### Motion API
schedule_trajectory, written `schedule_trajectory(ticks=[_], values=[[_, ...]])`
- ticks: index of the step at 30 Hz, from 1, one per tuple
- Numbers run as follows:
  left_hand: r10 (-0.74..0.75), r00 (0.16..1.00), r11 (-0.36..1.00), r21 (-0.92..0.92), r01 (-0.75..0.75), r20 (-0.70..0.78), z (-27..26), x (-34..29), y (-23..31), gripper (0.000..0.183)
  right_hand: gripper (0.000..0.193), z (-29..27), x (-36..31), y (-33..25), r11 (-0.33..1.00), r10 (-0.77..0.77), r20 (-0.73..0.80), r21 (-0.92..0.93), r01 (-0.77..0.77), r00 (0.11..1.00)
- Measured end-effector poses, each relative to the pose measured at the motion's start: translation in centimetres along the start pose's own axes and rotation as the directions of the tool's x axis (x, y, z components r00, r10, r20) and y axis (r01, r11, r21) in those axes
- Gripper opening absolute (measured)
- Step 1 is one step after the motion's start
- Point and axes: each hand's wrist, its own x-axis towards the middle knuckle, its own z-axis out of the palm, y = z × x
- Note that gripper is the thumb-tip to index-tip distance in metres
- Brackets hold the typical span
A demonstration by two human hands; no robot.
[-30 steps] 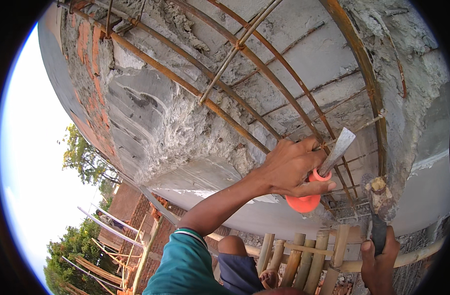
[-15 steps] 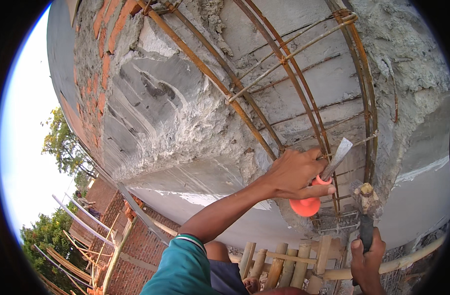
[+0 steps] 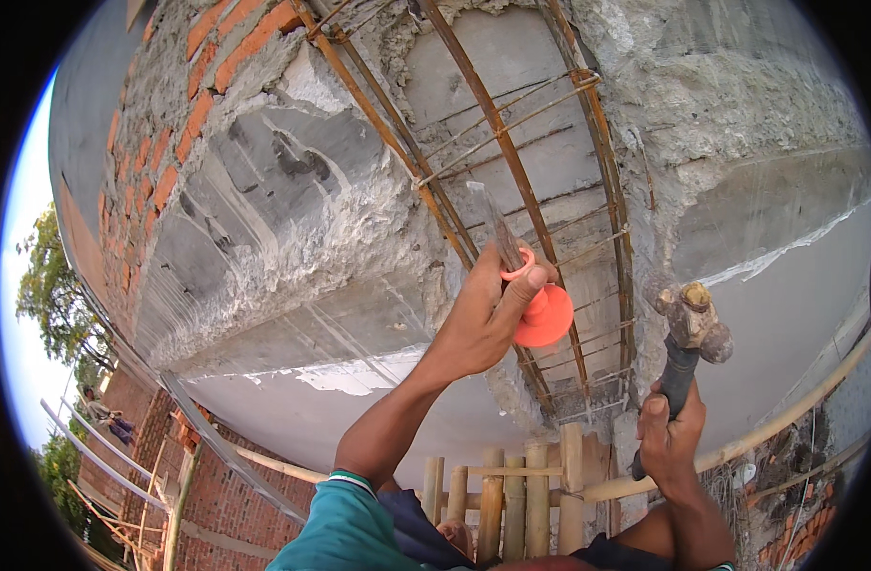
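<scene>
My left hand [image 3: 481,319] is closed round a chisel [image 3: 542,309] that has an orange guard and a flat metal blade. The blade points up and away, its tip near the rusty reinforcing bars [image 3: 497,124]; whether it touches them I cannot tell. In my right hand [image 3: 673,438] is a hammer [image 3: 680,366], gripped by its dark handle. The dusty hammer head stands upright above my fist, to the right of the chisel and apart from it. Around the bars, the concrete [image 3: 378,238] is broken and rough.
Bamboo poles [image 3: 514,504] stand upright below my hands, and a long bamboo rail [image 3: 778,419] curves off to the right. Exposed bricks [image 3: 202,71] show at the upper left. A distant person [image 3: 107,414] sits at the far left, near a brick wall [image 3: 226,485].
My left hand has moved left and up with the chisel, whose blade now tilts left. The hammer has risen and shifted slightly left in my right hand. The whole view has shifted too.
</scene>
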Motion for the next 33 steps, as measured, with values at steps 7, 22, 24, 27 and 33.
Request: schedule_trajectory(ticks=[7,22,24,27,33], values=[[-0.055,0.997,0.036,-0.998,-0.059,-0.061,-3.9,9.1,3.0,0.029,0.054,1.7,-0.5,-1.6,0.999,-0.025,0.043,0.045,0.023,0.999],[-0.361,0.922,-0.143,-0.969,-0.2,-0.137,-6.7,13.2,2.3,0.026,0.053,10.8,10.4,-8.5,0.739,-0.415,-0.21,0.49,0.462,0.885],[-0.383,0.915,-0.14,-0.971,-0.195,-0.129,-6.6,12.8,2.5,0.024,0.05,13.0,10.8,-8.6,0.675,-0.317,-0.334,0.578,0.459,0.888],[-0.344,0.936,-0.175,-0.975,-0.134,-0.067,-7.0,12.1,2.1,0.025,0.052,13.7,9.7,-7.6,0.864,-0.168,-0.019,0.479,0.157,0.986],[-0.235,0.971,-0.192,-0.978,-0.077,-0.03,-8.0,11.2,1.3,0.027,0.047,15.7,8.4,-6.5,0.467,-0.194,-0.492,0.714,0.521,0.849]])
